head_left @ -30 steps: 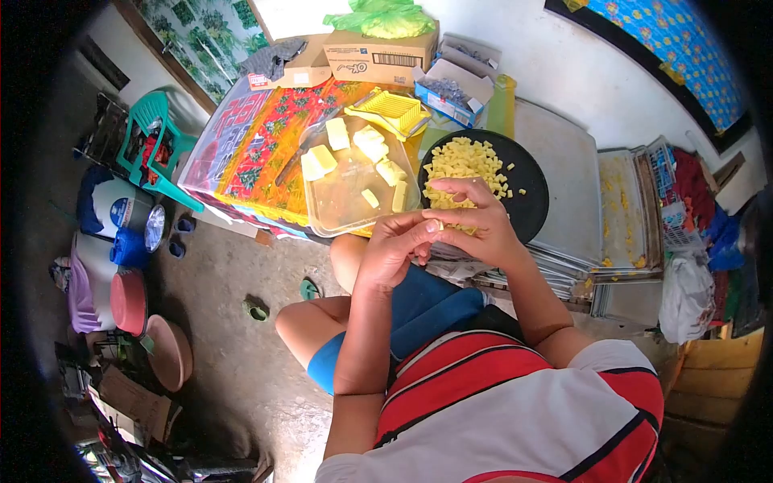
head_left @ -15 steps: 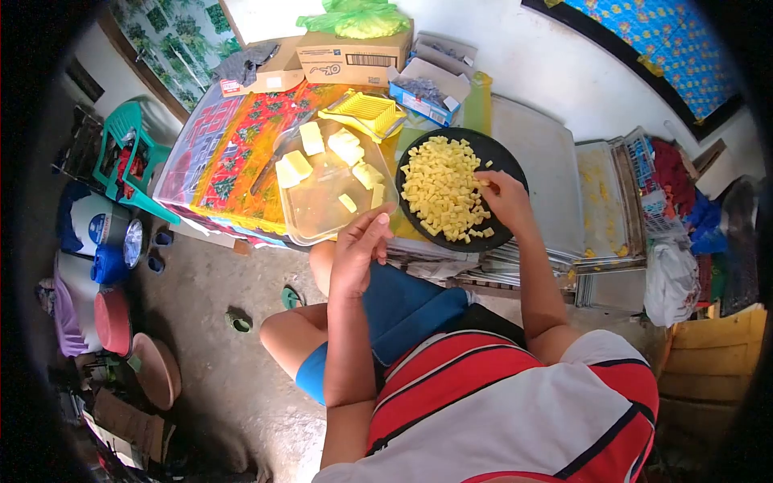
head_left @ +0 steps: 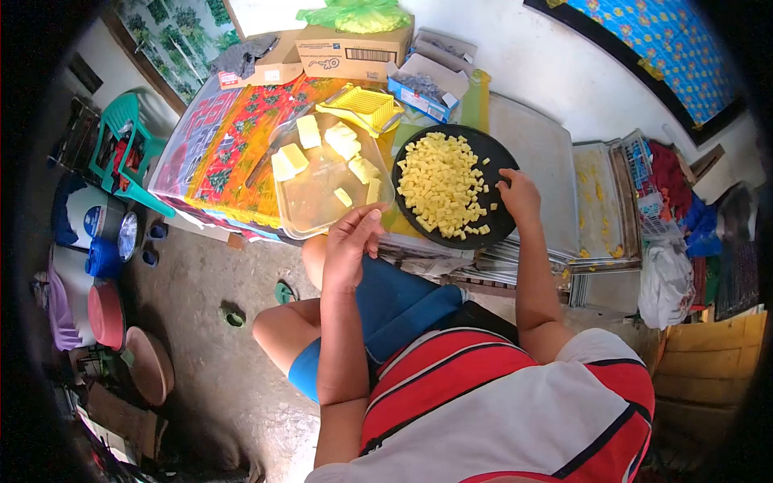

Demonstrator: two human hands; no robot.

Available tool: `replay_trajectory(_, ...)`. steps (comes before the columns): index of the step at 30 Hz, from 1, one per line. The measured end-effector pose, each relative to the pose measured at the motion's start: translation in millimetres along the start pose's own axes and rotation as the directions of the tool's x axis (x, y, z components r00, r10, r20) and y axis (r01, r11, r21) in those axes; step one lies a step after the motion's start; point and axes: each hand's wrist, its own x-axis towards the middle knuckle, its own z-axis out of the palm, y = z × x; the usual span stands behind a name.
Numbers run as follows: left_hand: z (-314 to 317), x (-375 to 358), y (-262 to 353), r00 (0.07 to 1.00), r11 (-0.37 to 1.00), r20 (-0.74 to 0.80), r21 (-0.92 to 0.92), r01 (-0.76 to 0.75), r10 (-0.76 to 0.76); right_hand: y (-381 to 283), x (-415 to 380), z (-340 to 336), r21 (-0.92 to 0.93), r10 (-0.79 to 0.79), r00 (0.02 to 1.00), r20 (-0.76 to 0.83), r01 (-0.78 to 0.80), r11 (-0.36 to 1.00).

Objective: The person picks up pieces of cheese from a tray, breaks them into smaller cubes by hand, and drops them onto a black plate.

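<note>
My left hand [head_left: 357,245] is raised at the near right corner of a clear plastic tray [head_left: 302,219], thumb and forefinger pressed together. Whatever may be between them is too small to make out. In that tray lie pale yellow blocks [head_left: 341,141] and smaller pieces [head_left: 343,197]. To its right, a round black pan [head_left: 503,153] holds a heap of small yellow cubes [head_left: 441,181], with a few loose ones at the heap's right side. My right hand [head_left: 519,196] hovers at the pan's right rim, fingers bent, thumb and forefinger slightly apart with nothing visible between them.
Behind the trays stand a yellow slotted rack [head_left: 362,110], a blue-and-white box [head_left: 427,87] and a cardboard box [head_left: 354,55]. A knife-like tool [head_left: 266,167] lies left of the clear tray. Stacked flat trays [head_left: 531,161] are at the right. A green chair [head_left: 121,153] stands at left.
My right hand has moved right, away from the cubes to the pan's rim, and its fingers have parted a little. The left hand stays pinched in nearly the same place.
</note>
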Motion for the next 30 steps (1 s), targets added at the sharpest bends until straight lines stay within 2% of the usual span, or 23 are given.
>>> replay_trajectory(3, -5, 0, 1, 0.999, 1.0, -0.039, -0.001, 0.003, -0.003, 15, 8, 10, 0.003, 0.002, 0.999, 0.035, -0.002, 1.0)
replay_trajectory(7, -11, 0, 1, 0.997, 1.0, -0.073, -0.022, 0.009, -0.011, 23, 7, 13, 0.068, -0.065, 0.998, 0.004, 0.064, 0.996)
replay_trajectory(9, -11, 0, 1, 0.996, 1.0, -0.084, -0.027, 0.006, -0.009, 21, 6, 13, 0.104, -0.116, 0.993, -0.028, 0.119, 0.987)
replay_trajectory(12, -13, -1, 1, 0.996, 0.999, -0.093, -0.038, 0.009, -0.012, 7, 2, 6, 0.167, -0.117, 0.993, -0.005, 0.116, 0.979)
replay_trajectory(15, -17, -1, 0, 0.995, 0.999, -0.1, -0.051, 0.006, -0.011, -17, -5, -21, 0.006, 0.08, 0.969, 0.233, -0.084, 0.996)
replay_trajectory(18, -21, -1, -2, 0.993, 0.999, -0.119, -0.041, -0.009, 0.004, -22, -6, -22, -0.129, 0.131, 0.932, 0.338, -0.092, 0.987)
replay_trajectory(21, -24, 1, -4, 0.991, 0.999, -0.13, -0.046, -0.012, 0.006, -11, -4, 0, 0.348, -0.04, 0.989, 0.14, -0.012, 0.937)
replay_trajectory(24, -26, 1, -6, 0.993, 0.998, -0.117, -0.056, -0.004, -0.003, -11, 2, -2, 0.4, -0.057, 0.995, 0.076, 0.022, 0.916)
replay_trajectory(27, -25, 0, -4, 0.993, 0.998, -0.116, -0.061, 0.005, -0.012, -8, 2, -4, 0.329, -0.054, 0.993, 0.108, 0.016, 0.944)
replay_trajectory(30, -29, 1, -4, 0.991, 0.998, -0.133, -0.055, 0.003, -0.01, -6, 1, -1, 0.075, 0.123, 0.944, 0.305, -0.153, 0.985)
